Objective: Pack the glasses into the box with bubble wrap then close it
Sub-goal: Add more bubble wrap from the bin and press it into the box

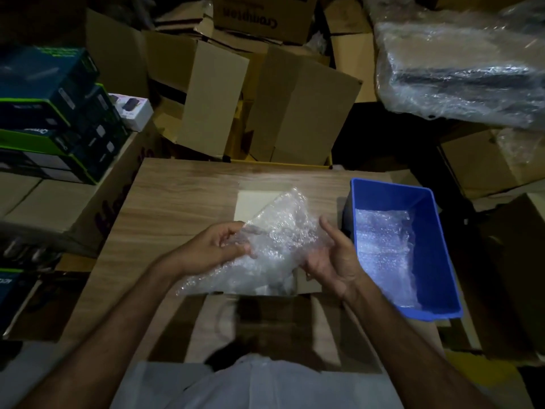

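A crumpled sheet of clear bubble wrap point(274, 243) hangs above the middle of the wooden table point(177, 196). My left hand point(218, 246) pinches its left edge with thumb and fingers. My right hand point(333, 258) cups its right side from below, fingers spread. Under the wrap sits a small open cardboard box point(256, 202) with a pale far flap raised and a near flap point(309, 278) showing. Something dark shows through the wrap near its lower edge; I cannot tell whether it is the glasses.
A blue plastic bin point(427, 231) lined with more bubble wrap point(383, 246) stands at the table's right. Stacked cardboard cartons point(295, 104) crowd the far side, dark product boxes point(50, 113) the left, and a plastic-wrapped bundle point(460, 69) the upper right.
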{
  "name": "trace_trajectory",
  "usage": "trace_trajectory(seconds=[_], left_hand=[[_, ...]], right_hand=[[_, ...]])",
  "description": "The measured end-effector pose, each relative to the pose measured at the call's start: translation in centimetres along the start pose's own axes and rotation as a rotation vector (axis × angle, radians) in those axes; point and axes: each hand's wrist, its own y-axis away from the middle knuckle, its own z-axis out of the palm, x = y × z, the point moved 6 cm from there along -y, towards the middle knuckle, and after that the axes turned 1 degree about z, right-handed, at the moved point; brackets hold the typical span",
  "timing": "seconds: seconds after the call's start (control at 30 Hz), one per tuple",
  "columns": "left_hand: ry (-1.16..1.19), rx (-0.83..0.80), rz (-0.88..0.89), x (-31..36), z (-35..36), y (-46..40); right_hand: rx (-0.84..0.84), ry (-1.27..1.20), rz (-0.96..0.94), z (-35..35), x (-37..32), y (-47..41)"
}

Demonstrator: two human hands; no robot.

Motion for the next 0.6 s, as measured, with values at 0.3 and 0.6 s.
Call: trace_trajectory(seconds=[0.3, 0.6], left_hand=[[-0.311, -0.012, -0.259, -0.6, -2.4, 0.7], [0.307, 0.398, -0.272, -5.4, -3.2, 3.5]], right_hand=[[0.289, 0.837, -0.136, -1.1, -3.1, -0.1], [0.287, 0.99, -0.299, -1.3, -3.9, 1.4]])
